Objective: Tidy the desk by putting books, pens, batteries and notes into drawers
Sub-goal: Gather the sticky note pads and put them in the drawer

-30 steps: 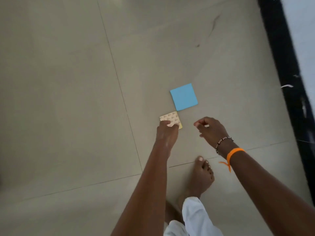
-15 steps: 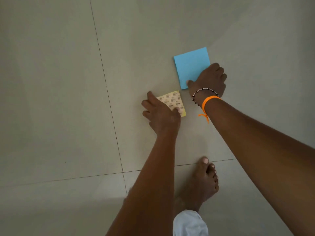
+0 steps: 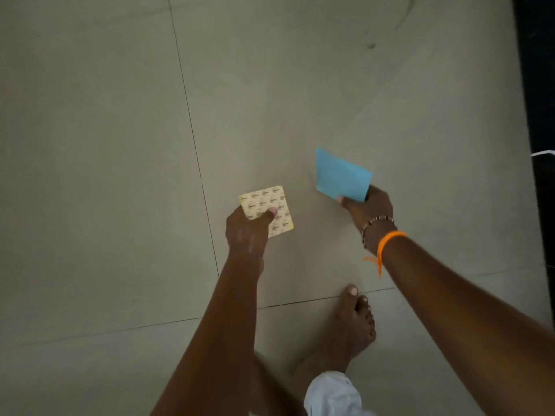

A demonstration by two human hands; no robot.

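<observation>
Blue note pad (image 3: 341, 178) sits pinched in my right hand (image 3: 368, 210), its body fanning up and away beyond my fingertips, thumb along its lower edge. My left hand (image 3: 246, 232) grips the yellow printed note pad (image 3: 270, 205), thumb pressed on its face, fingers curled beneath. Both pads are held above the tiled floor (image 3: 105, 175), well apart.
</observation>
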